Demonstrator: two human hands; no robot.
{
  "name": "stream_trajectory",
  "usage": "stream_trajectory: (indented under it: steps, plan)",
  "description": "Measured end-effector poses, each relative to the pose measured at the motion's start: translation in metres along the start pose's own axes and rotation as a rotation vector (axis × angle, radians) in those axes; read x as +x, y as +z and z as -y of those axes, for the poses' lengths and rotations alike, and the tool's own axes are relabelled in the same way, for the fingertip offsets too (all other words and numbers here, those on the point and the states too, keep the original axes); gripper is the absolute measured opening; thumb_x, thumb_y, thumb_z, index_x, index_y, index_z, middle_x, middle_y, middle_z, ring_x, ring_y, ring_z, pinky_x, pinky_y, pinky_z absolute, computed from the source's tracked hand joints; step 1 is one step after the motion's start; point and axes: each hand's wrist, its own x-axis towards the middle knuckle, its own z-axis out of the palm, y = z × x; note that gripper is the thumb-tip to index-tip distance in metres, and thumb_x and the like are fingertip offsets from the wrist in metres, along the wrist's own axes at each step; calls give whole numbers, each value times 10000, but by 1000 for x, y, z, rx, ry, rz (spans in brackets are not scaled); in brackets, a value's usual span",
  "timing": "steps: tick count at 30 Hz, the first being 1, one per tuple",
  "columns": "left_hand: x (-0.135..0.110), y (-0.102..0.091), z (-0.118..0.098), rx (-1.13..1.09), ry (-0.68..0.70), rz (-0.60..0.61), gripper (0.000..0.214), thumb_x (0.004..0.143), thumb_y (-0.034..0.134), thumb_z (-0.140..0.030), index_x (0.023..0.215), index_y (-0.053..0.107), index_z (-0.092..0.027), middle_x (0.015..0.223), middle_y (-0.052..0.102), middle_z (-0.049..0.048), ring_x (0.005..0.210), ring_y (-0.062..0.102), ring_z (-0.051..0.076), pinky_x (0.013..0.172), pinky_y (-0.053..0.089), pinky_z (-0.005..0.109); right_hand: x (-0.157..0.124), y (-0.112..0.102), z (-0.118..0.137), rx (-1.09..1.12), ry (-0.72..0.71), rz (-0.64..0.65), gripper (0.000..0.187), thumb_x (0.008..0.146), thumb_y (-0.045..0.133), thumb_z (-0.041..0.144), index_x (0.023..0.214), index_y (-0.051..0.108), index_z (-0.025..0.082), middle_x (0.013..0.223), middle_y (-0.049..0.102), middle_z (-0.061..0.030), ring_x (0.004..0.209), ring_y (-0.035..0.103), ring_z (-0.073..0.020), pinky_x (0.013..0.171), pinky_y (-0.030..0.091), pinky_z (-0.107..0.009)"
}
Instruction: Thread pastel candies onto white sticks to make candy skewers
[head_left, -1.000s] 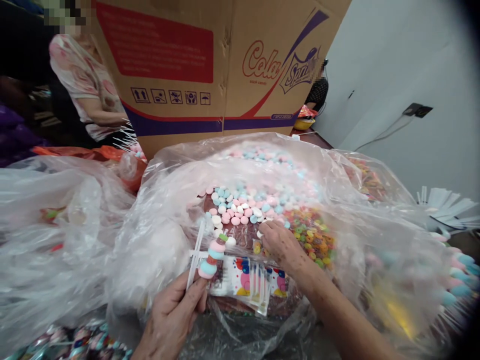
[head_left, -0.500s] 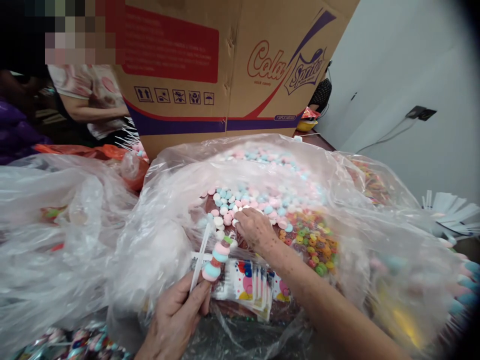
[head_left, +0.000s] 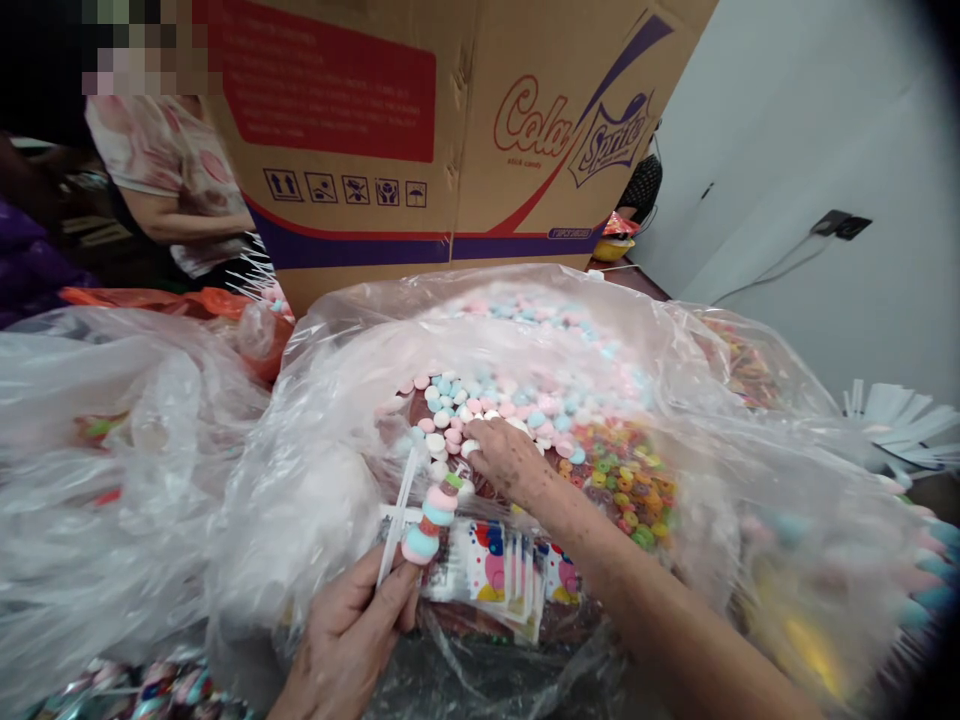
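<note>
Low in the view, my left hand (head_left: 352, 615) is closed around a marshmallow skewer (head_left: 422, 535) and several white sticks (head_left: 399, 505). Pink and blue marshmallows, a brownish-red piece and a green piece at the top are threaded on the skewer, which leans slightly right. Near the middle, my right hand (head_left: 506, 455) reaches into loose pink, blue and white marshmallows (head_left: 450, 390). Its fingers are curled together, with a white marshmallow (head_left: 469, 448) at the fingertips. To the right of this hand is a pile of colourful ring gummies (head_left: 626, 480).
Printed sachets (head_left: 495, 575) lie below the right forearm. Clear plastic bags (head_left: 322, 450) surround the candy, and a large cardboard box (head_left: 360, 110) stands behind. A co-worker's arm (head_left: 187, 225) shows at upper left. White sticks (head_left: 900, 415) fan out at the right, near wrapped candies (head_left: 934, 570).
The view has shifted slightly. My right hand stays at the marshmallows with its fingers curled, moved only a little. My left hand keeps hold of the skewer and sticks.
</note>
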Motion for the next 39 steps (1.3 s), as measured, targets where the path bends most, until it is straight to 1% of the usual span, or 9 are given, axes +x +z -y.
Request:
stream_trajectory:
  steps: [5, 13, 18, 20, 22, 24, 27, 30, 39]
  plan:
    - [1, -1, 2, 9, 6, -9, 496, 717, 739, -646, 651, 683, -158, 494, 473, -60, 411, 301, 57, 401, 161, 192, 1, 4, 0, 9, 71, 0, 226, 945, 501, 196, 1146, 601, 178, 965, 688, -95, 892, 620, -229, 697, 427, -282]
    - [3, -2, 7, 60, 27, 24, 439, 773, 710, -589, 661, 682, -166, 510, 486, -48, 425, 307, 74, 399, 170, 201, -7, 6, 14, 33, 9, -21, 271, 922, 468, 77, 1127, 626, 157, 1065, 696, -157, 1042, 598, -276, 855, 469, -345]
    - [3, -5, 6, 159, 162, 65, 412, 836, 647, -545, 635, 648, -185, 513, 442, -48, 502, 377, 118, 455, 243, 211, -13, -6, 15, 102, 116, -55, 229, 889, 502, 77, 1073, 616, 154, 1002, 708, -146, 947, 633, -260, 774, 495, -350]
    - [3, -6, 6, 251, 209, 53, 392, 873, 602, -503, 651, 658, -185, 527, 447, -48, 521, 402, 127, 496, 278, 220, -20, -10, 9, 326, 200, -82, 159, 893, 523, 133, 1028, 600, 169, 866, 701, -83, 771, 637, -206, 653, 485, -303]
    - [4, -7, 6, 325, 235, 48, 384, 892, 574, -465, 639, 647, -185, 538, 464, -46, 531, 423, 132, 529, 296, 229, -30, -13, 2, 801, 263, -109, 83, 884, 563, 216, 959, 583, 186, 733, 651, -6, 613, 588, -145, 566, 451, -256]
    - [5, -5, 6, 373, 250, 59, 360, 895, 560, -436, 646, 641, -189, 533, 464, -50, 526, 426, 134, 534, 292, 237, -40, -16, -1, 1323, 287, -116, 141, 827, 651, 281, 905, 578, 188, 680, 623, 31, 550, 556, -112, 550, 444, -244]
    - [5, -1, 5, 414, 240, 105, 334, 901, 524, -416, 685, 641, -190, 527, 422, -62, 521, 394, 133, 530, 270, 241, -52, -19, 0, 1730, 328, -116, 262, 707, 782, 304, 860, 614, 173, 689, 658, 21, 567, 572, -101, 575, 461, -241]
    - [4, 3, 2, 431, 215, 134, 333, 908, 498, -417, 704, 635, -192, 534, 397, -66, 529, 375, 135, 530, 260, 241, -59, -21, 4, 1852, 365, -152, 254, 676, 823, 289, 829, 668, 159, 741, 699, -12, 645, 610, -111, 627, 487, -243]
    - [6, 5, 3, 500, 230, 128, 337, 901, 492, -433, 698, 633, -203, 531, 403, -67, 522, 380, 140, 522, 268, 240, -66, -21, 10, 1904, 413, -175, 322, 654, 868, 315, 924, 768, 171, 763, 734, -14, 654, 657, -129, 668, 533, -277]
